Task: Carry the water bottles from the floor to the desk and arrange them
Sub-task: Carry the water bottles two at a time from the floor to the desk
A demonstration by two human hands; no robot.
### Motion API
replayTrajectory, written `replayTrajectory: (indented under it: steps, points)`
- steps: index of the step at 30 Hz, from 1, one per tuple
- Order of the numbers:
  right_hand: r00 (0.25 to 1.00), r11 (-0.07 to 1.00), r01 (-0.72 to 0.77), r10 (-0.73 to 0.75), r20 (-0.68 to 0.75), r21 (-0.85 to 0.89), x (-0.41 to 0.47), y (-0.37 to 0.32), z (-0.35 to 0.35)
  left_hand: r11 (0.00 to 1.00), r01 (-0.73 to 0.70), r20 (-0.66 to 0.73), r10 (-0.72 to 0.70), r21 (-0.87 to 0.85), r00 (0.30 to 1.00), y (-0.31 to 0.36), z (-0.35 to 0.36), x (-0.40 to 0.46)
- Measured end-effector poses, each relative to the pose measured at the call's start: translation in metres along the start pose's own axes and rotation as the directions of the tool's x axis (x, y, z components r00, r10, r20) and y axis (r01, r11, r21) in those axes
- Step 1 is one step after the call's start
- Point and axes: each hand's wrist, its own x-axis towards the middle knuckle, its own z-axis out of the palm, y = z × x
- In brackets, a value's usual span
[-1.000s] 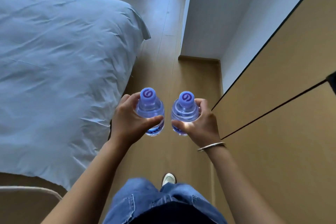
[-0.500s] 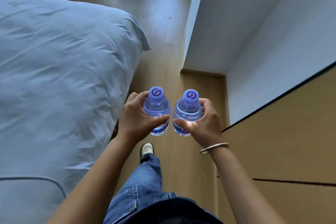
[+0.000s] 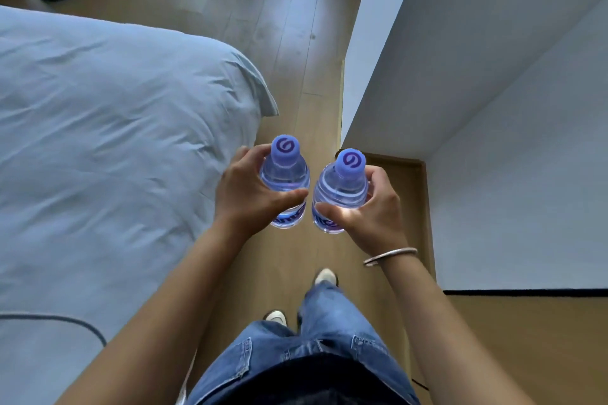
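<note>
Wood floor [image 3: 296, 43] runs up the middle of what you see. At 9 o'clock is a bed [image 3: 115, 141] with a pale blue cover, and a white wall [image 3: 493, 92] fills 2 o'clock. Your left hand [image 3: 245, 196] is curled round one bottle [image 3: 285, 174], thumb across its front. Your right hand [image 3: 368, 210] is curled round the other bottle [image 3: 340, 187] the same way. Both bottles are up in the air near the middle, well above the floor, caps pointing up at you. They are close side by side and tip a little apart at the caps. You have a thin bangle [image 3: 390, 255] on your right wrist. Down at 6 o'clock are your blue jeans [image 3: 312, 355] and two white shoes [image 3: 325, 276].
</note>
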Motion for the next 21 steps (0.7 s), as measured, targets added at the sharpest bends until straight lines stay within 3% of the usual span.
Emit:
replayTrajectory:
  steps: [21]
  points:
    - [0.992, 0.993, 0.111, -0.114, 0.053, 0.044, 0.43, 0.012, 0.018, 0.998, 0.007, -0.037, -0.005, 0.067, 0.999, 0.007, 0.09, 0.396]
